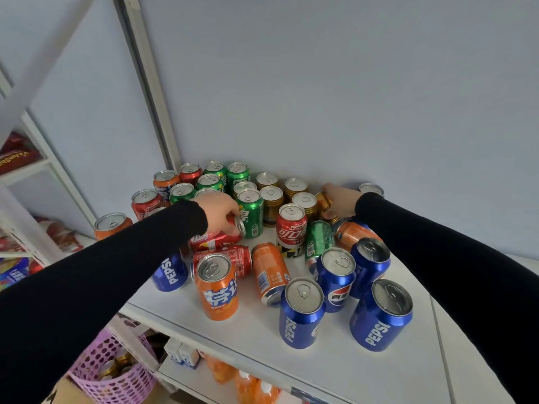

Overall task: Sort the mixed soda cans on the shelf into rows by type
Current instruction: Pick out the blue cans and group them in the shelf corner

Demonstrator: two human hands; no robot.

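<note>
Mid-sort on the white shelf [262, 339], left hand [220, 212] curled round a toppled red cola can [217, 239], right hand [342, 202] gripping a gold can [324, 203] beside its 5 upright mates, probably next needing lifts into matching rows.

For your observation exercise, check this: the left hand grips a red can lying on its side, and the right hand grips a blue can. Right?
Not quite. The head view shows the right hand gripping a gold can, not blue. The left hand does grip a red can on its side.
</note>
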